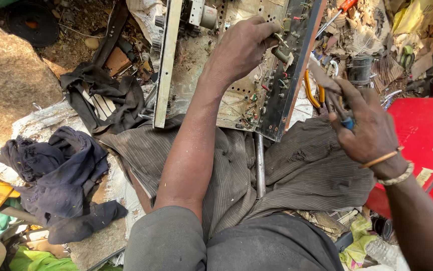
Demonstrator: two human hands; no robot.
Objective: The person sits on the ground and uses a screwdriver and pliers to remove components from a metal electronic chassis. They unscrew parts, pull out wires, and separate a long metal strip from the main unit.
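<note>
A worn metal electronics chassis (186, 75) with many small parts and wires rests tilted against my knees. My left hand (241, 47) reaches into it and pinches a small cylindrical component (279, 54) near its dark right-hand panel. Just right of the chassis, my right hand (364, 125) is closed around a small tool with a blue handle (348, 122); the tool's tip is hidden. Pliers with yellow handles (313, 93) lie on the ground between the chassis and my right hand.
A red metal panel (427, 135) lies at the right. A screwdriver with an orange handle (341, 11) sits among scrap at the top. Dark cloth (61, 175) is piled at the left beside a large rock (6, 75). Black straps (101, 95) lie near the chassis.
</note>
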